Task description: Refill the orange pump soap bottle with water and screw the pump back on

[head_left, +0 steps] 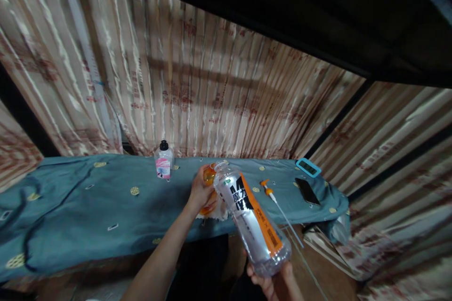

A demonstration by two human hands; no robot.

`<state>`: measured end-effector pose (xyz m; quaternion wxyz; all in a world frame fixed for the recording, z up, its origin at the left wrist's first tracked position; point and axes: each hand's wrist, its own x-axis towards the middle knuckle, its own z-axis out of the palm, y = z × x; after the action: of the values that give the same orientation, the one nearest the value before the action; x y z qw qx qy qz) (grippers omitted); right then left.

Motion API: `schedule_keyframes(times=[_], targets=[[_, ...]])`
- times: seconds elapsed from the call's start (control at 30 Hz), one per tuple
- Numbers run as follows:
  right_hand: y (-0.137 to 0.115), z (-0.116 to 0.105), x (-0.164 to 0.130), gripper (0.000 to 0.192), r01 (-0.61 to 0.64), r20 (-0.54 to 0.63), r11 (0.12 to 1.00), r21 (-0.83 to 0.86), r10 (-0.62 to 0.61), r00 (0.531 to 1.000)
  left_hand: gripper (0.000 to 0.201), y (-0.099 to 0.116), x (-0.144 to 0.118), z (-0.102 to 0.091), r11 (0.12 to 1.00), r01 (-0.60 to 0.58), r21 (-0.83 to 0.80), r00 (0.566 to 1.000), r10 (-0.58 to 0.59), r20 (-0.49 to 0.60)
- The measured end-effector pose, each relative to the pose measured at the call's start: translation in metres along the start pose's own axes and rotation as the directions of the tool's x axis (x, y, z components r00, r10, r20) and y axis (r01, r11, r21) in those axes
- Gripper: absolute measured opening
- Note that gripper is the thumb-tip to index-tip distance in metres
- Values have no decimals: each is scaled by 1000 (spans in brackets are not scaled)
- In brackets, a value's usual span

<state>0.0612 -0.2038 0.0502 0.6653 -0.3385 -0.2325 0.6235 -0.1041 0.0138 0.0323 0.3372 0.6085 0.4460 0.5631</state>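
Observation:
My right hand (270,282) grips the base of a large clear plastic bottle (259,228) with a silver and orange label. The bottle is tilted, its open neck up and to the left. Its mouth meets the neck of an orange bottle (209,176), which my left hand (200,188) is wrapped around. Whether the two rims touch, I cannot tell. Below the orange bottle lies a pale, ragged-edged cloth or tissue (221,211). An orange pump head (269,191) with a long white tube rests on the table to the right.
A clear bottle with a black cap and pink label (163,164) stands at the table's back left. At the right lie a dark phone (307,191) and a blue-framed digital clock (308,167). A green patterned cloth (88,207) covers the table, with curtains (212,80) behind.

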Motion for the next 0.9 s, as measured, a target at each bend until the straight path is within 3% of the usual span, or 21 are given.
schedule_keyframes(times=[0.47, 0.7, 0.9], targets=[[3, 4, 1, 48, 52, -48, 998, -47, -54, 997, 55, 2, 5, 0, 1000, 19, -22, 999, -18, 31], [5, -2, 0, 62, 18, -58, 998, -54, -21, 998, 57, -5, 6, -5, 997, -11, -71, 992, 19, 121], [5, -2, -5, 59, -6, -53, 999, -44, 3, 999, 60, 0, 6, -9, 1000, 10, -14, 986, -8, 167]])
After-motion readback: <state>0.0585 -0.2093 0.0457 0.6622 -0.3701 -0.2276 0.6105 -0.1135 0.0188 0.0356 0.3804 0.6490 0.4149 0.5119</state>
